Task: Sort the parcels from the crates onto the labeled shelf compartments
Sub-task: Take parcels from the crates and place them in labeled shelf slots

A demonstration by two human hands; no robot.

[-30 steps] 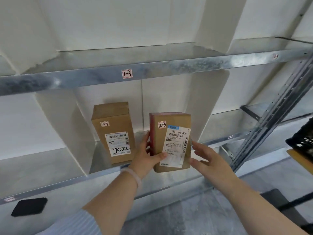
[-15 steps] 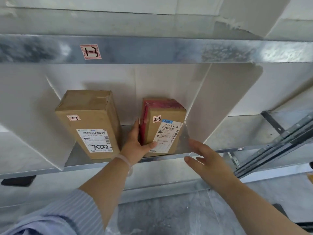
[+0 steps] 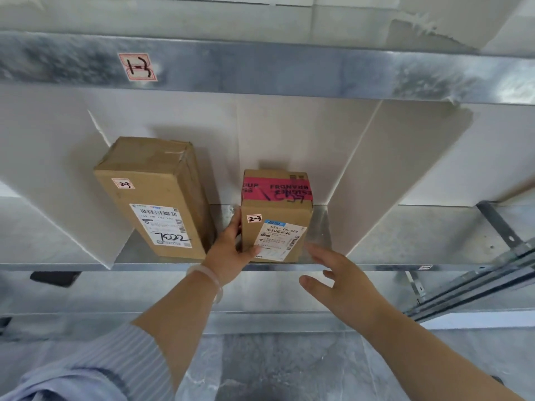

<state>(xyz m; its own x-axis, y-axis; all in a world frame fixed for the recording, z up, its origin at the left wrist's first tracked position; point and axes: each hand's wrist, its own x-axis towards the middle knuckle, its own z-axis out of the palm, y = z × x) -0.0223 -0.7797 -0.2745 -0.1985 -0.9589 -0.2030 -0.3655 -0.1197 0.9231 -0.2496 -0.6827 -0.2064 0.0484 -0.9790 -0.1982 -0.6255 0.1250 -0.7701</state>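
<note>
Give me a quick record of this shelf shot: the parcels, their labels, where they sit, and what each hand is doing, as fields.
compartment: between two white dividers, under the beam label 1-3
parcel one: tall brown box, standing on the left, sticker 2-3, handwritten 7022
parcel two: smaller box with pink tape, standing on the right, sticker 2-3
gap: the boxes are apart
left hand: gripping the smaller box's left side, thumb on its front
right hand: open, just off the box's right side
shelf: metal, both boxes resting on it

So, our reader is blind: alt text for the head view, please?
The left hand grips a small pink-taped parcel standing on a metal shelf, beside a taller parcel. The right hand hovers open, just clear of it.
</note>
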